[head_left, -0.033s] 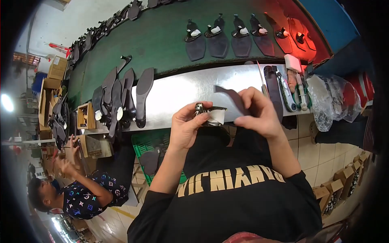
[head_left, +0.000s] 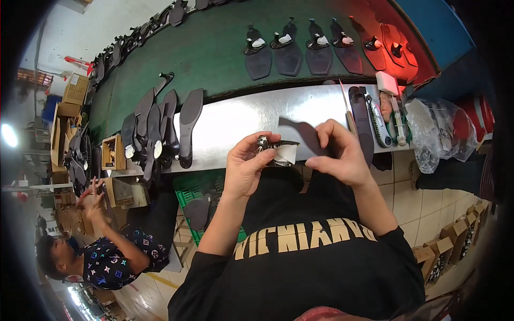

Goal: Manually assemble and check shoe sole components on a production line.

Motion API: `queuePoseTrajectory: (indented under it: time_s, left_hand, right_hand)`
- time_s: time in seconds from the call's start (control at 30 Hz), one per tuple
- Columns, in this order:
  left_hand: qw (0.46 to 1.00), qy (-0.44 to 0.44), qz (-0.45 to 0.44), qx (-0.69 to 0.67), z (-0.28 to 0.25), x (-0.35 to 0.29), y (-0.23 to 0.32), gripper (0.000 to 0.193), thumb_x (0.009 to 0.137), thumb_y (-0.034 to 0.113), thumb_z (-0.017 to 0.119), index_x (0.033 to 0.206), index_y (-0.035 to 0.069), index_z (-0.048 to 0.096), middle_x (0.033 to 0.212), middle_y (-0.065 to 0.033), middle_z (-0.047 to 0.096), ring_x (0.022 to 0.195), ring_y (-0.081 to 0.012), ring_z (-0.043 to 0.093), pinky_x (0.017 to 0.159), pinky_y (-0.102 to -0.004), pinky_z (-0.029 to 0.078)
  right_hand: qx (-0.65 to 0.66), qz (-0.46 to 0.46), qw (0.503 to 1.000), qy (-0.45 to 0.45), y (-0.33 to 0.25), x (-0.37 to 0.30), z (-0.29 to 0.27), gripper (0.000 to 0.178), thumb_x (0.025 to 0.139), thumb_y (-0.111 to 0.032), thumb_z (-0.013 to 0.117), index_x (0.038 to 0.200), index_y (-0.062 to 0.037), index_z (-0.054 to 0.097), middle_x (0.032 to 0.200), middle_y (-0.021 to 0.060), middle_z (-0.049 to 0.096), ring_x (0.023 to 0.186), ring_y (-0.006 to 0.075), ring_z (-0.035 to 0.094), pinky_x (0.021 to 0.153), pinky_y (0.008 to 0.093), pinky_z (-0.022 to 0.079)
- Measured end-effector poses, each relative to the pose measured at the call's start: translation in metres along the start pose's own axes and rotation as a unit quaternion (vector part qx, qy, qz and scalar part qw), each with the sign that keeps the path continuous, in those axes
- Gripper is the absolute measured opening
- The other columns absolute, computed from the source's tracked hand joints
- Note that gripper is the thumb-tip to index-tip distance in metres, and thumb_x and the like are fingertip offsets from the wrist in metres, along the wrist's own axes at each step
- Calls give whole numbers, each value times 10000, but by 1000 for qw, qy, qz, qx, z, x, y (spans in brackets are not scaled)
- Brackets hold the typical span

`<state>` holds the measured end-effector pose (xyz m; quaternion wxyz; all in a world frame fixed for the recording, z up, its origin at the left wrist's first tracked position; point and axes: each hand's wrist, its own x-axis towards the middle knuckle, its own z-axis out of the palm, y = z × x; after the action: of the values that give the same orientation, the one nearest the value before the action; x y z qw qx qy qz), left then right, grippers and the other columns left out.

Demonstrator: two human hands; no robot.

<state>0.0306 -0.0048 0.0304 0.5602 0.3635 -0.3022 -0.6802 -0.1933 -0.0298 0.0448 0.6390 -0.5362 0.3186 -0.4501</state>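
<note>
My left hand (head_left: 250, 165) is closed around a glossy black sandal strap piece (head_left: 263, 142) with a white flap (head_left: 287, 154) on its right side. Beside it, my right hand (head_left: 340, 154) pinches a thin, dark, curved sandal sole (head_left: 306, 135) between thumb and fingers. The sole's narrow end points left, above the white flap. Both hands are held over the near edge of the silver metal worktop (head_left: 230, 120). A single dark sole (head_left: 190, 120) lies left of my hands, next to a pile of sandal parts (head_left: 151, 125).
Finished-looking sandals (head_left: 289, 51) stand in a row on the green belt (head_left: 214, 59), the right ones under red light. Cutters (head_left: 378, 120) and a plastic bag (head_left: 436, 134) lie right. A green crate (head_left: 187, 195) sits below the worktop. A co-worker (head_left: 115, 257) works at left.
The sole in my right hand has shifted slightly left and flattened a little. My left hand stays nearly in place. The co-worker's hands have moved.
</note>
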Motion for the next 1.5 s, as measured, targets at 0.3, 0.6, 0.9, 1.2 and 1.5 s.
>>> queuePoseTrajectory:
  time_s: [0.3, 0.6, 0.9, 1.2, 1.5]
  left_hand:
    - [999, -24, 31, -23, -2, -14, -9, 321, 814, -66, 647, 1130, -30, 608, 1174, -170, 624, 973, -186, 648, 804, -299, 580]
    - [998, -45, 51, -14, -3, -15, -7, 337, 761, -102, 641, 1079, 9, 643, 1202, -192, 607, 1075, -228, 606, 918, -337, 506]
    - [996, -46, 69, 15, -1, -16, -7, 356, 741, -118, 642, 1075, 6, 654, 1195, -181, 612, 1069, -219, 605, 914, -327, 499]
    - [996, -50, 67, 18, -3, -16, -7, 335, 753, -105, 644, 1072, -5, 655, 1192, -184, 611, 1051, -213, 611, 882, -318, 517]
    - [997, -45, 60, 15, -4, -15, -8, 320, 764, -93, 641, 1072, -9, 651, 1203, -195, 609, 1052, -221, 618, 869, -320, 526]
  right_hand:
    - [-163, -108, 979, 47, 0, -25, 21, 570, 718, -16, 741, 1264, -32, 577, 978, 109, 676, 872, 138, 640, 783, 263, 492]
    - [-171, -130, 977, 15, 1, -29, 18, 496, 708, 14, 734, 1191, -17, 626, 948, 118, 671, 835, 179, 648, 762, 269, 491]
    - [-187, -149, 971, 12, 3, -29, 18, 489, 703, 8, 738, 1180, -13, 636, 899, 117, 666, 779, 181, 634, 708, 269, 482]
    - [-187, -135, 973, 7, 3, -30, 17, 462, 726, 9, 714, 1180, -8, 632, 887, 110, 652, 769, 175, 624, 704, 266, 476]
    - [-162, -114, 980, -3, 3, -30, 14, 458, 735, 23, 699, 1186, -5, 629, 908, 96, 644, 790, 162, 619, 726, 256, 471]
